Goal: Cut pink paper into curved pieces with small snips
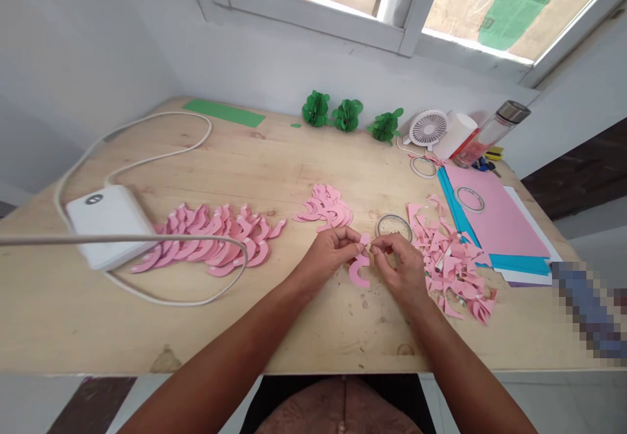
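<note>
My left hand (332,250) and my right hand (400,267) meet over the middle of the wooden table (274,160), both pinching a curved pink paper cut-out (360,271). The cut-out hangs down between the fingertips just above the tabletop. A roll of clear tape (394,225) lies directly behind my right hand. A small stack of pink cut-outs (326,207) sits just behind my left hand. A long row of finished pink cut-outs (215,245) with white tabs lies to the left.
A white power bank (108,222) with a looping cable (147,160) lies at the left. Pink scraps (453,267) and pink and blue paper sheets (494,222) lie at the right. Green paper balls (347,115), a small fan (428,128) and a bottle (490,134) stand at the back.
</note>
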{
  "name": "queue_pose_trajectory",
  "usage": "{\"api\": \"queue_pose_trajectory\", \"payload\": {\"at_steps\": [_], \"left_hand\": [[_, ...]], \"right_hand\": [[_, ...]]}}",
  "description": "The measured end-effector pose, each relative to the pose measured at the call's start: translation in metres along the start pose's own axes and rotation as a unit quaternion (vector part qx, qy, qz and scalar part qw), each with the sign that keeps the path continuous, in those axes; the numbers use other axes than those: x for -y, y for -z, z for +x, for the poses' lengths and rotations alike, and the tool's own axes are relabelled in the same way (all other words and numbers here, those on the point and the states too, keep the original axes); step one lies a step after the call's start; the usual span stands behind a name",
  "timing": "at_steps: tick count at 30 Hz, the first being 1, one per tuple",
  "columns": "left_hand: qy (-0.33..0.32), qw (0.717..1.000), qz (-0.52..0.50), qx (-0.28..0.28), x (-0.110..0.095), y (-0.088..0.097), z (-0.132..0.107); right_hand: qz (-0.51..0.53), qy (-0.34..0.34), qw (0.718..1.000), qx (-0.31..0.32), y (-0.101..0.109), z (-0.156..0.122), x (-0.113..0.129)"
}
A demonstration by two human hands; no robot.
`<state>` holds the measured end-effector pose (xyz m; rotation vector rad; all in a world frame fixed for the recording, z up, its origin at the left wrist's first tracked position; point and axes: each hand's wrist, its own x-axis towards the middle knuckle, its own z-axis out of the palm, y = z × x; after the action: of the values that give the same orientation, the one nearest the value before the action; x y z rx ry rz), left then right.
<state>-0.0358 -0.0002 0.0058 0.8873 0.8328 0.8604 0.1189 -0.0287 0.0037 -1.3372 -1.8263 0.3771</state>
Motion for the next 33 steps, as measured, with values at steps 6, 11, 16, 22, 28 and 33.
{"api": "queue_pose_trajectory", "payload": {"at_steps": [6,11,16,22,28,33], "left_hand": [[0.027,0.999,-0.036,0.016,0.0012,0.0024,0.0005],[0.023,1.000,-0.011,0.006,-0.0014,0.0009,-0.0012],[0.008,1.000,0.005,-0.014,-0.0004,-0.0001,-0.0005],[0.011,1.000,0.017,-0.011,-0.0002,-0.0013,0.0000],[0.015,1.000,0.010,0.025,0.0019,-0.0001,0.0004],[0.011,0.997,-0.025,0.075,0.0055,0.0037,0.0021]], "right_hand": [[0.083,-0.098,0.992,0.018,-0.0003,0.0011,-0.0037],[0.176,-0.157,0.971,0.045,-0.0025,0.0011,-0.0091],[0.201,-0.172,0.963,0.054,-0.0036,0.0011,-0.0081],[0.256,-0.196,0.944,0.069,-0.0049,0.0019,-0.0090],[0.333,-0.210,0.914,0.098,-0.0058,0.0038,-0.0060],[0.388,-0.218,0.889,0.109,-0.0070,0.0047,-0.0029]]}}
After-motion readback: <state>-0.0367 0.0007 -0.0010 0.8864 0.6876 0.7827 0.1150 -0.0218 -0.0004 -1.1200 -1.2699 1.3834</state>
